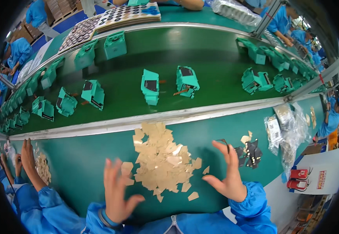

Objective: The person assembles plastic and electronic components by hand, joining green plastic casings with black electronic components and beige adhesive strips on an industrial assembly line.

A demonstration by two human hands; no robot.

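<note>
Between my hands, a loose pile of small flat beige pieces [159,160] lies on the green table; some have straight-cut angular edges. My left hand [118,191] is at the pile's left side, fingers spread and a little blurred, nothing visible in it. To the right of the pile is my right hand [230,177], its thumb well apart from the fingers. A thin dark curved strip [225,143] shows at its fingertips; whether the fingers grip it I cannot tell. Beyond that hand lie several flat black pieces [252,154] with small shiny dots.
Rows of teal plastic housings [150,86] stand on a green conveyor [126,105] behind a metal rail [99,128]. Clear plastic bags [290,132] lie at the right. A co-worker's hand [28,158] is near another beige pile [42,169] at the left.
</note>
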